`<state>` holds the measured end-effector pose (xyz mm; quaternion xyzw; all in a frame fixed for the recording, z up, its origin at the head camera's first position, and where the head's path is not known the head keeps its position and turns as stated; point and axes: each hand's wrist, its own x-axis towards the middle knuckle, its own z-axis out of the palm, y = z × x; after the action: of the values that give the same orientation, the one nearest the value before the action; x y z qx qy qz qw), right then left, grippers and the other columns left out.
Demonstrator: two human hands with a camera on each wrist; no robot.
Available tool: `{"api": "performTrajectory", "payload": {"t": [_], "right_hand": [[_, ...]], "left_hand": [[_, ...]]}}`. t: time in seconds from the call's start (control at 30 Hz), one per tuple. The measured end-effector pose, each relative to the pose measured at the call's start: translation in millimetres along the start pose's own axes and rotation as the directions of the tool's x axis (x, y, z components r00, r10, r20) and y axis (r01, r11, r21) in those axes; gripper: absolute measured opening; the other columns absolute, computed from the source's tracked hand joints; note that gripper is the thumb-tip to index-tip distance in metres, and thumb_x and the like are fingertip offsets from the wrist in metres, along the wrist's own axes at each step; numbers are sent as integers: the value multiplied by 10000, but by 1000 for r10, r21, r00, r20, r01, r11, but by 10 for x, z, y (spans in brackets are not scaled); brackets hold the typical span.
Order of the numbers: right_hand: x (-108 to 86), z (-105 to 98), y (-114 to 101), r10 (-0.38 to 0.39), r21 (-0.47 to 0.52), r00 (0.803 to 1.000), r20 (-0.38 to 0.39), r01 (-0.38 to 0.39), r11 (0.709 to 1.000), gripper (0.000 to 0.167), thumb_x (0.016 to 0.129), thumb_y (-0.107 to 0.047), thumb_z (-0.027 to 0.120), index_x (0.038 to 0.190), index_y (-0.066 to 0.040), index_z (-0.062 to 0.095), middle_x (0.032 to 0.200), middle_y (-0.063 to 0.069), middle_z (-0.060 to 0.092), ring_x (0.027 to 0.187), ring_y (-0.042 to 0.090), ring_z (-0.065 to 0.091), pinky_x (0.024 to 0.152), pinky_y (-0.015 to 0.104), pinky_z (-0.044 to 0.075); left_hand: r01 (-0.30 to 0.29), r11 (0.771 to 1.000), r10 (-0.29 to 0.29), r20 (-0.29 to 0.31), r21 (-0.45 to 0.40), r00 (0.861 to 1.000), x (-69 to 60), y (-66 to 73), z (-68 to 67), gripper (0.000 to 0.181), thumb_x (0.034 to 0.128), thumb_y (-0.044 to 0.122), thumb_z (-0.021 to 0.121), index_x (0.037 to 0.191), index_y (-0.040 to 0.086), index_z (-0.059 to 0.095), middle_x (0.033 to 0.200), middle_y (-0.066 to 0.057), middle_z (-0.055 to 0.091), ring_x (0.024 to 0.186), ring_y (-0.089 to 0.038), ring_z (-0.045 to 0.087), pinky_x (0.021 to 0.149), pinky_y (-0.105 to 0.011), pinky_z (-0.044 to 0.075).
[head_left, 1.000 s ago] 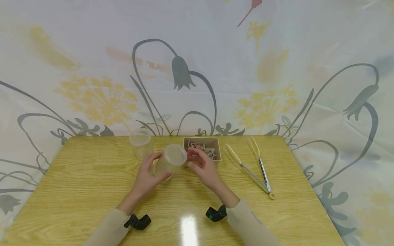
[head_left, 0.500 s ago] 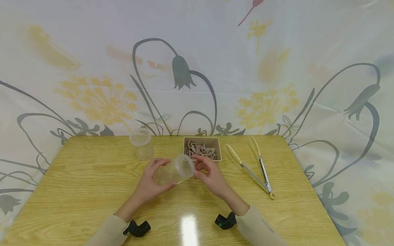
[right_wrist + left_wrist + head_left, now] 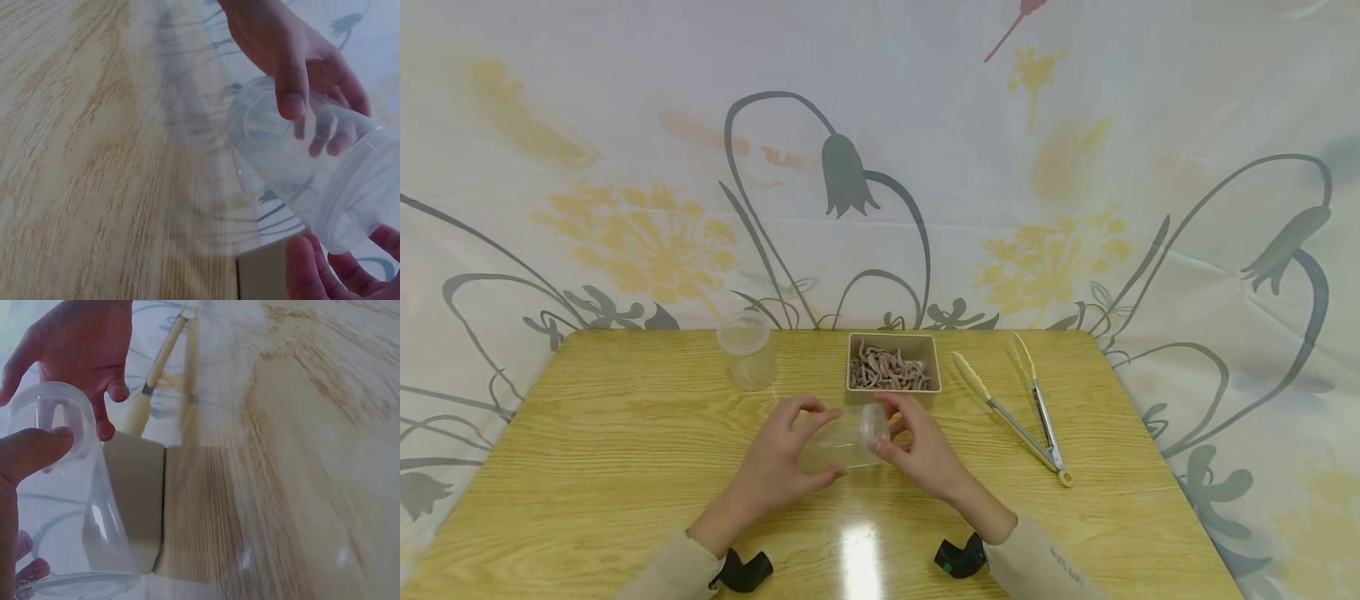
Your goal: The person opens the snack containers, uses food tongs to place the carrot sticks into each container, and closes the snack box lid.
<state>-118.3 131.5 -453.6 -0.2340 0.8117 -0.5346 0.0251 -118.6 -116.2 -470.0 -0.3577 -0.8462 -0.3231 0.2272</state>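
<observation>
A clear plastic jar (image 3: 852,433) lies tilted onto its side above the table, its ringed end towards the right. My left hand (image 3: 771,458) grips it round the body, thumb on the near side; the left wrist view shows the thumb (image 3: 37,450) pressed across the clear wall. At the ringed end, my right hand (image 3: 921,450) has its fingers spread around the rim (image 3: 350,187). Whether they touch it is hard to tell. A second clear jar (image 3: 754,367) stands upright behind my left hand.
A beige rectangular box (image 3: 937,367) with greyish-brown, strip-like pieces (image 3: 887,369) stands at the back, just beyond the jar in hand. Tongs (image 3: 1019,430) with cream tips lie spread to its right. A patterned cloth (image 3: 880,167) hangs along the table's back edge.
The held jar has tipped from leaning to nearly sideways, its ringed end swinging right and towards me. Both hands have come nearer, uncovering the beige box.
</observation>
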Motion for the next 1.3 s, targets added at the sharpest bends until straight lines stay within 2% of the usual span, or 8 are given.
{"api": "performTrajectory", "payload": {"t": [0.23,0.43,0.5,0.6,0.67,0.87,1.03,1.3], "right_hand": [[-24,22,15,13,-14,999,-33,-14,1000,514,943,-285,649,1402,-108,501,1119,150,517,833,201,595,542,306,548],[-48,57,48,32,34,997,-72,-30,999,431,958,-206,610,1355,-58,531,1109,202,491,780,220,581,495,404,562],[-52,65,58,43,49,996,-79,-39,998,419,960,-199,599,1340,-33,535,1098,209,487,769,221,585,493,452,560],[-60,69,72,69,65,995,-73,-64,996,417,957,-196,594,1328,-14,533,1093,208,485,763,220,591,499,464,561],[-62,69,75,86,72,994,-67,-81,994,414,952,-182,596,1327,-18,530,1098,203,486,762,211,590,504,441,562],[-64,61,-53,93,71,994,-57,-89,994,381,926,-77,605,1282,36,530,1064,258,492,750,173,568,553,241,490],[-67,36,-249,55,89,997,-54,-50,995,328,896,4,596,1208,89,542,1003,266,479,726,130,563,552,206,471],[-69,130,116,-45,74,994,-98,52,996,330,869,-54,617,1180,45,570,1002,96,496,707,134,592,493,220,468]], "left_hand": [[-42,996,41,12,75,999,16,58,25,758,699,442,882,1332,134,601,1245,-87,569,1121,-268,532,908,-464,490],[-44,994,38,63,95,997,27,98,31,873,628,498,914,1346,115,598,1295,-79,572,1144,-251,529,943,-450,482],[-57,992,49,74,114,996,29,101,37,908,606,492,928,1359,115,587,1305,-72,573,1141,-249,538,945,-446,487],[-68,989,59,76,128,995,27,100,43,913,604,448,939,1373,118,573,1307,-65,583,1140,-246,557,946,-442,496],[-67,989,58,74,129,996,24,99,47,897,613,418,937,1377,125,571,1302,-59,593,1133,-239,569,934,-436,507],[-58,993,53,50,107,997,22,102,54,849,601,414,928,1341,149,606,1238,-29,627,1071,-217,609,877,-414,537],[-44,997,42,36,59,998,28,96,56,837,566,412,941,1302,158,634,1190,-17,642,1035,-208,620,853,-411,542],[-27,1000,27,52,4,998,49,90,31,822,534,395,956,1261,152,659,1158,-3,652,1020,-192,632,815,-391,559]]}}
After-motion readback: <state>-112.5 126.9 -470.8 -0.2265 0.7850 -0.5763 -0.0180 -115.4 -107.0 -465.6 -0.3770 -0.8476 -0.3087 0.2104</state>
